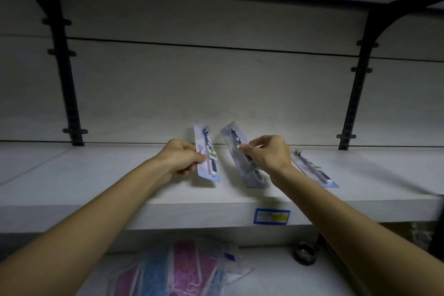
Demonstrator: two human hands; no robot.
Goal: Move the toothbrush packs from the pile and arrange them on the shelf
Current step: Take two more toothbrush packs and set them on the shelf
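- Nearest, at 6 o'clock under the shelf (96, 175), lie pink and blue plastic-wrapped goods (182, 269); a dark round object (305, 253) sits at 5 o'clock.
- A blue-edged price label (272, 216) marks the shelf's front edge.
- The left hand (182, 158) pinches the left toothbrush pack (206, 151), standing nearly upright, brush head at 12 o'clock.
- The right hand (270, 152) fingers grasp the middle toothbrush pack (236, 151), long axis tilted, head toward 11 o'clock.
- A third toothbrush pack (314, 170) lies flat at 3 o'clock of the right hand.
- Behind stand the pale back panel (216, 94) and black uprights (64, 74).
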